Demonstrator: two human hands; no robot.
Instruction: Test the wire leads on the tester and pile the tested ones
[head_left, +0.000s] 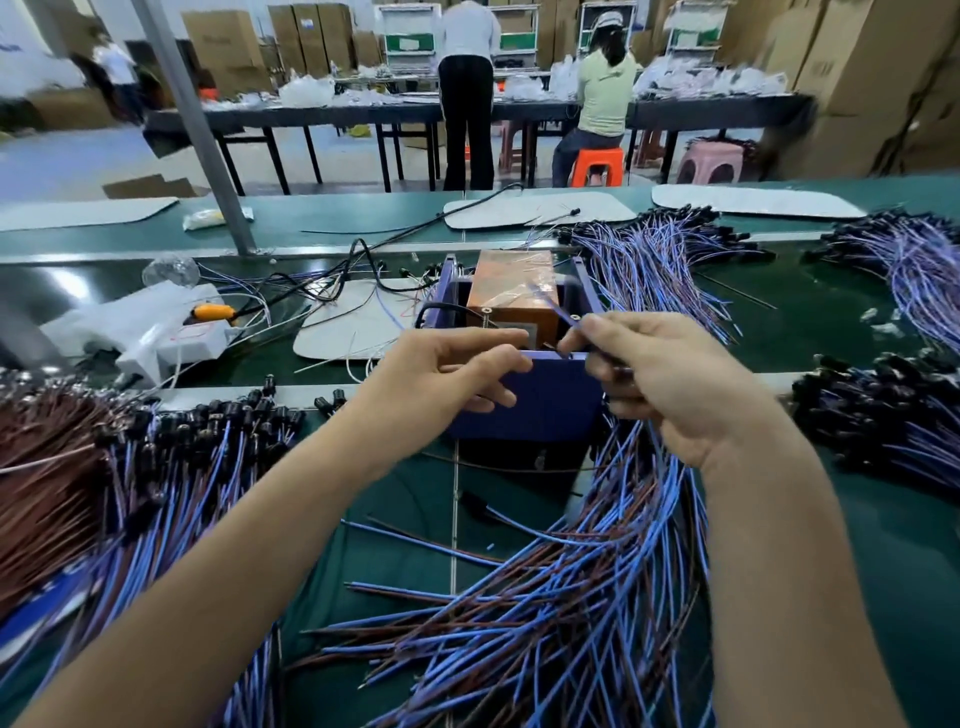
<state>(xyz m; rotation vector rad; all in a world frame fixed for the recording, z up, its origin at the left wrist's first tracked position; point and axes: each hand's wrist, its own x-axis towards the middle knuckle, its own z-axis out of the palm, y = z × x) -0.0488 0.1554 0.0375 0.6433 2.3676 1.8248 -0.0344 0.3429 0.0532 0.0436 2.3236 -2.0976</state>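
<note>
Pinching a thin blue wire lead (558, 312), the right hand (670, 384) holds it over the tester (545, 410), a blue box right in front of both hands. The left hand (441, 374) has curled fingers by the box; I cannot tell if it holds anything. The green table (914, 561) is crowded. A big pile of leads (571, 597) lies by the right arm, with a left pile (182, 467) and a right pile (883, 426) close by. A grey pole (197, 130) stands farther back. Behind, people work at a long dark table (332, 117).
</note>
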